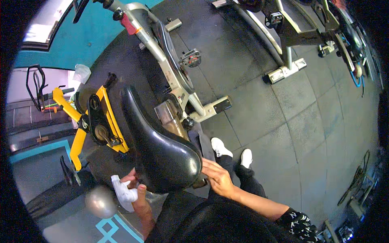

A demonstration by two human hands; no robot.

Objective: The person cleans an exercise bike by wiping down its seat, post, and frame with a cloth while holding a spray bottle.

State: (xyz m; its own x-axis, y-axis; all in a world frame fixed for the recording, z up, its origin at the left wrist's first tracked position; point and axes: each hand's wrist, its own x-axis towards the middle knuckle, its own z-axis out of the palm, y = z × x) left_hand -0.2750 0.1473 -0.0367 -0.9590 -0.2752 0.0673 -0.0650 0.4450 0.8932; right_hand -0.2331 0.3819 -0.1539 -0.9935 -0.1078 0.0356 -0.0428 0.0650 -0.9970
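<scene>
A black padded bike saddle (164, 152) fills the middle of the view, its narrow nose toward the far left. On its left rear side, my left hand (139, 194) is closed round a white cloth (122, 193), part of which hangs outside the fingers. The fingertips of that hand are partly hidden by the cloth and the saddle's edge. At the saddle's right rear edge lies my right hand (219, 178), with fingers stretched out along its side and nothing visible in them. Beneath the saddle is the silver frame (174, 79) of an exercise bike.
A yellow exercise bike (77, 141) stands to the left, near a silver exercise ball (100, 201). Another silver bike (287, 73) is at the far right. Dark rubber tiles (279, 137) cover the floor, and a cable (356, 176) hangs near equipment at the right rim.
</scene>
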